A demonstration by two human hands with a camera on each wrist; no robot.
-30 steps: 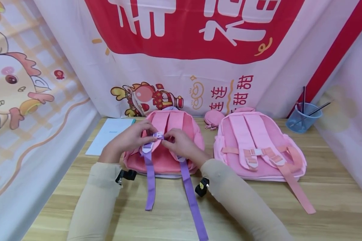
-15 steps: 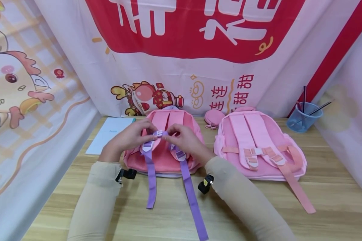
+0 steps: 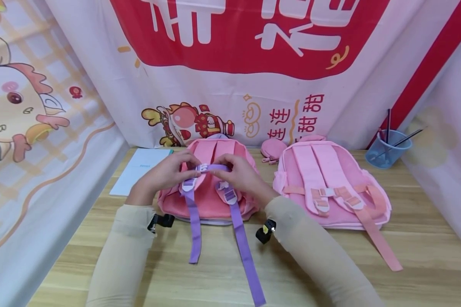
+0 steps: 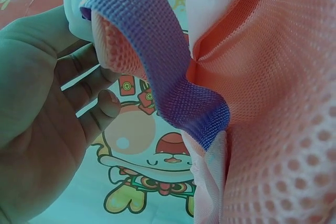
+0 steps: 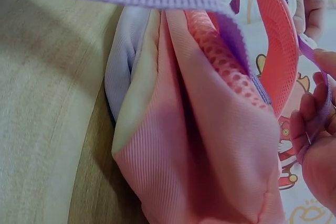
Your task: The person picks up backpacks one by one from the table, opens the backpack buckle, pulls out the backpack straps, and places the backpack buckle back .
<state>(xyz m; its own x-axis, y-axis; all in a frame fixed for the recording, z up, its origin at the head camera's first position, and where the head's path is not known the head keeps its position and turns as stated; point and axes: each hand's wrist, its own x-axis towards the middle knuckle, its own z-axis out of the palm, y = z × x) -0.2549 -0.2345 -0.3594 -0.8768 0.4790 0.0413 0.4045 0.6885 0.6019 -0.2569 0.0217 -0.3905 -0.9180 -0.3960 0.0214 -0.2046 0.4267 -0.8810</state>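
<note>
moved: right hand (image 3: 241, 174) has drawn the purple webbing chest strap (image 3: 215, 167) out toward 3 o'clock, more strap showing | grip: both hands pinch it, left hand (image 3: 165, 175) at the white plastic buckle (image 3: 202, 168) | where: on the salmon-pink mesh backpack (image 3: 207, 200), worktop (image 3: 407, 247) centre | meaning: strap seems to be lengthening

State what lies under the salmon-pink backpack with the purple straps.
The salmon-pink backpack lies on the wooden table; a white edge shows beneath its lower rim. Both purple straps trail onto the wood. Anything else beneath is covered by the bag.
</note>
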